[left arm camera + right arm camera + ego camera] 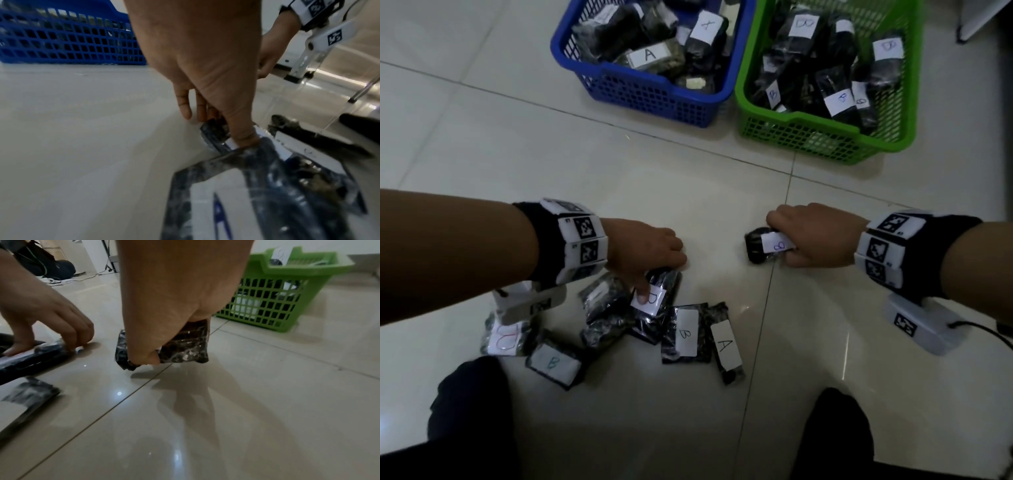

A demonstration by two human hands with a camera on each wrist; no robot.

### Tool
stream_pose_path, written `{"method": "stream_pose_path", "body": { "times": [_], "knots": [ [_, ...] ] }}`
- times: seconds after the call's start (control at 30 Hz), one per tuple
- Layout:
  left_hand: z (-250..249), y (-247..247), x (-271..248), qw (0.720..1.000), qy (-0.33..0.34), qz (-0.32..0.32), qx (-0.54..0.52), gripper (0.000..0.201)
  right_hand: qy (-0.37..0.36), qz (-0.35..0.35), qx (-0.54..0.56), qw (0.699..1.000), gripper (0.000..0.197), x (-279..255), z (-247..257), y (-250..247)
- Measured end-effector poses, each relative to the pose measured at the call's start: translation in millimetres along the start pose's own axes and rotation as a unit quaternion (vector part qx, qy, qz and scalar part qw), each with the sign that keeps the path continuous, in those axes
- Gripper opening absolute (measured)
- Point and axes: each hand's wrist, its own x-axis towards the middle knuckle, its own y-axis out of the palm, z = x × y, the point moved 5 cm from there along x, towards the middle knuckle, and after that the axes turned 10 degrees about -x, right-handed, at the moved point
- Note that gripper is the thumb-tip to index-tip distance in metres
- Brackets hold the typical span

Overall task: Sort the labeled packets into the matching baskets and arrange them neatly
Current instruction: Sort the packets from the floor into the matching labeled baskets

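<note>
Head view, centre right: my right hand [815, 236] grips a dark packet labelled B [767, 247], fingers and thumb curled round it, just above the tiled floor [517, 154]. Centre left: my left hand [645, 250] pinches the upper end of another B packet [654, 305], thumb on its white label and fingers curled over its far edge; this packet lies on the floor at the top of the loose pile. Lower centre: the remaining packets lie on the floor, among them a B packet [686, 334] just beside an A packet [726, 346], and two further labelled ones at lower left. Top centre: the blue basket [640, 92] holds packets marked A. Top right: the green basket [808, 133], just beside it, holds packets marked B.
</note>
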Motion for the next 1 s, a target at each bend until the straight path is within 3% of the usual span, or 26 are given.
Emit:
{"method": "stream_pose_path", "body": {
  "times": [0.3,0.47,0.57,0.63,0.73,0.87,0.93,1.0],
  "knots": [
    [6.5,-15.3,1.2,0.978,-0.066,-0.019,-0.196,0.051,0.044,-0.089,0.022,0.995,0.037,9.2,-11.4,-46.9],
    [16.9,-76.0,-0.1,0.957,-0.05,-0.094,-0.269,0.066,0.043,-0.156,0.003,0.987,0.04,16.6,-12.5,-70.5],
    [29.9,-121.2,-5.8,0.939,-0.04,-0.152,-0.306,0.043,0.071,-0.205,-0.027,0.976,0.048,20.9,-26.7,-81.0],
    [42.4,-146.6,-11.7,0.901,-0.045,-0.195,-0.385,0.039,0.15,-0.243,0.005,0.958,0.054,17.6,-50.6,-90.0],
    [58.2,-183.3,-18.9,0.807,-0.051,-0.299,-0.507,0.035,0.259,-0.319,0.113,0.904,0.058,7.0,-90.9,-105.7],
    [55.1,-230.6,-24.3,0.653,-0.022,-0.46,-0.601,0.006,0.371,-0.427,0.34,0.751,0.064,-6.1,-143.7,-111.6],
    [51.0,-244.0,-20.8,0.629,-0.04,-0.524,-0.572,0.017,0.414,-0.44,0.422,0.676,0.057,-10.7,-165.4,-104.8],
    [52.0,-252.1,-8.9,0.648,-0.07,-0.557,-0.516,0.014,0.444,-0.457,0.442,0.631,0.039,-16.5,-179.4,-99.6]
  ]
}}
